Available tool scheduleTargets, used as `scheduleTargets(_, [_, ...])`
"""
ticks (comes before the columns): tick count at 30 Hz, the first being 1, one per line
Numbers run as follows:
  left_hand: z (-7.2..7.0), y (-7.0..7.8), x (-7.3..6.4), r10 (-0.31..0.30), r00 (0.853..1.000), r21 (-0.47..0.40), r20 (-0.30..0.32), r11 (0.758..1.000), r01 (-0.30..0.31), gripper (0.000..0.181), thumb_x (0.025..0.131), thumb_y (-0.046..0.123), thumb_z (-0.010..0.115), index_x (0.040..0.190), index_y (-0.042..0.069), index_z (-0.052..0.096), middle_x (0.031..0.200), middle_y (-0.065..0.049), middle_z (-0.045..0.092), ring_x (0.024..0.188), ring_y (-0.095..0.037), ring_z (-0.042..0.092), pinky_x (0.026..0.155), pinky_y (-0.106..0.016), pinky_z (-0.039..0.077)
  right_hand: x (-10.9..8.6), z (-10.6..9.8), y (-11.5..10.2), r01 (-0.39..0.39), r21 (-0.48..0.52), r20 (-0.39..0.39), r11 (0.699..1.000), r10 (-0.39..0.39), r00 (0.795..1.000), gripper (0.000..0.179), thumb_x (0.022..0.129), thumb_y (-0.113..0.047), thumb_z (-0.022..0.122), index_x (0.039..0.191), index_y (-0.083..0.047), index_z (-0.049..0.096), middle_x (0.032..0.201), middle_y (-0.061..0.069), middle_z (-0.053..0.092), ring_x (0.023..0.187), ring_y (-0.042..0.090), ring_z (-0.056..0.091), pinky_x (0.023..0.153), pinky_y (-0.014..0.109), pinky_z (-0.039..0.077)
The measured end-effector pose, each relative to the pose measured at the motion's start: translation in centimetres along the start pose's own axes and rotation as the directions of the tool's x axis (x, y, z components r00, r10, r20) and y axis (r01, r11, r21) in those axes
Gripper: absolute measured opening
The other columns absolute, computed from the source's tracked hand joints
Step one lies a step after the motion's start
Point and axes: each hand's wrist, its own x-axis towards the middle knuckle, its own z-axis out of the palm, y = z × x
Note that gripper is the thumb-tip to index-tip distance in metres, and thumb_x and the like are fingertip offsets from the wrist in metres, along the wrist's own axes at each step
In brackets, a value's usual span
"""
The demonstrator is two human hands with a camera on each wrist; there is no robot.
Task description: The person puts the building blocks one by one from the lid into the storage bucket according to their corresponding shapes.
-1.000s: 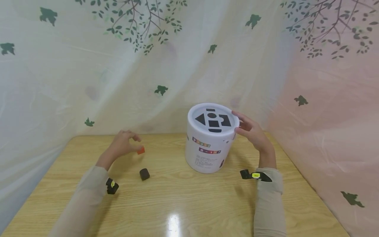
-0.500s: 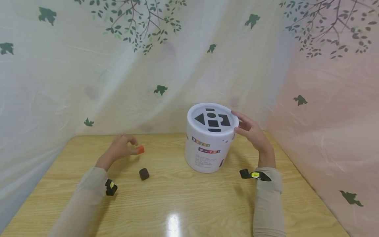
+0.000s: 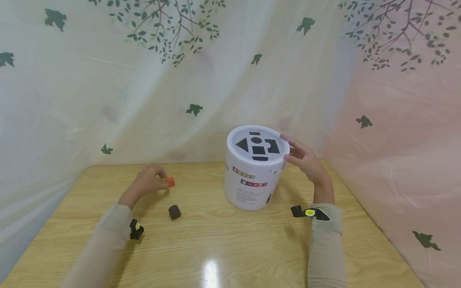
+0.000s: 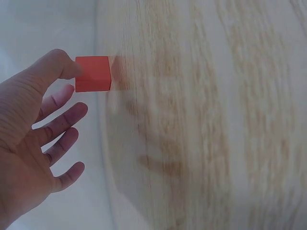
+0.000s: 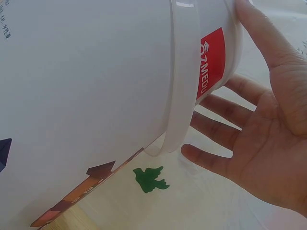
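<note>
My left hand [image 3: 148, 181] pinches a red cube-like block [image 4: 92, 74] at the far left of the wooden table. In the left wrist view the thumb lies on the block's face. The index fingertip is hidden behind it, and the other fingers are spread apart. A dark, short cylinder-like block [image 3: 174, 212] lies nearer me. Right of centre stands a white shape-sorter bucket [image 3: 248, 188], its lid [image 3: 255, 134] with several dark shape holes. With thumb and fingers round the right side of its rim, my right hand [image 3: 306, 162] holds the bucket; some fingertips are hidden.
The wooden table [image 3: 216, 236] ends at a pale curtain [image 3: 155, 100] printed with leaves and birds, which hangs along the back and sides. A white handle [image 5: 182, 76] runs down the bucket's side in the right wrist view.
My left hand has lowered slightly and its fingers have closed in on the red block. My right hand stays at the bucket's rim. The head view has shifted a little.
</note>
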Motion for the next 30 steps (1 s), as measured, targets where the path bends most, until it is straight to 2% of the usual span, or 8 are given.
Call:
scheduleTargets(7, [0.12,-0.04,0.02,-0.035,0.999,-0.003,0.019,0.999,0.035,0.025,0.079,0.016,0.083,0.096,0.006,0.067,0.103,-0.014,0.069,0.108,-0.041,0.053,0.097,-0.063,0.037,-0.08,-0.01,-0.02,-0.006,-0.001,-0.004,1.000,0.006,1.000,0.066,0.097,-0.009,0.065,0.157,-0.023,0.040,0.162,0.004,0.042,0.142,0.029,0.049,0.115,0.063,0.036])
scheduleTargets(11, [0.19,-0.01,0.03,-0.045,0.999,-0.006,0.031,0.999,0.046,0.023,0.079,0.015,0.083,0.093,0.007,0.067,0.103,-0.015,0.070,0.113,-0.044,0.050,0.100,-0.066,0.034,-0.12,0.01,-0.06,-0.011,0.003,-0.004,1.000,0.011,1.000,0.066,0.097,-0.010,0.065,0.157,-0.024,0.040,0.162,0.003,0.041,0.142,0.029,0.049,0.115,0.063,0.035])
scheduleTargets(17, [0.30,-0.02,-0.01,-0.054,0.998,-0.002,0.044,0.999,0.054,0.021,0.082,0.017,0.082,0.091,0.007,0.067,0.107,-0.017,0.071,0.118,-0.049,0.048,0.101,-0.073,0.031,-0.10,0.02,-0.03,-0.014,0.003,-0.004,1.000,0.014,1.000,0.066,0.097,-0.011,0.066,0.157,-0.025,0.041,0.162,0.002,0.041,0.143,0.032,0.048,0.116,0.063,0.034])
scheduleTargets(25, [0.45,-0.17,0.13,-0.058,0.997,-0.001,0.044,0.998,0.058,0.018,0.085,0.018,0.079,0.092,0.005,0.068,0.105,-0.017,0.070,0.120,-0.050,0.046,0.100,-0.072,0.033,-0.04,0.02,0.05,-0.012,0.006,-0.005,1.000,0.012,1.000,0.066,0.097,-0.010,0.065,0.157,-0.024,0.041,0.162,0.002,0.042,0.143,0.032,0.048,0.116,0.063,0.034])
scheduleTargets(30, [0.37,-0.08,0.04,-0.068,0.997,-0.015,0.048,0.998,0.069,0.018,0.086,0.019,0.077,0.091,0.004,0.068,0.112,-0.021,0.069,0.124,-0.054,0.042,0.103,-0.076,0.027,-0.08,-0.02,0.11,-0.012,-0.006,-0.009,1.000,0.012,1.000,0.066,0.097,-0.012,0.066,0.157,-0.025,0.041,0.162,0.002,0.041,0.144,0.034,0.047,0.116,0.064,0.033])
